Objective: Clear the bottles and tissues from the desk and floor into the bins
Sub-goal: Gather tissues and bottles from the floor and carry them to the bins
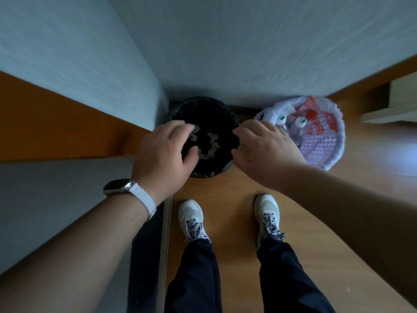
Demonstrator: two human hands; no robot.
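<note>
A black-lined bin (223,114) stands in the room's corner with several crumpled tissues (211,145) lying inside it. To its right stands a white mesh bin (325,150) with a pale liner; two clear bottles with white-and-green caps (301,122) lie inside. My left hand (164,152) hovers over the black bin's left rim, fingers spread, holding nothing. Over the gap between the two bins is my right hand (264,143), palm down, fingers apart, also holding nothing.
Pale walls meet in the corner behind the bins, with wooden skirting (56,123) along the left. A grey surface (56,199) runs along my left side. My white shoes (191,220) stand on the wooden floor. A pale furniture edge (394,109) is at the right.
</note>
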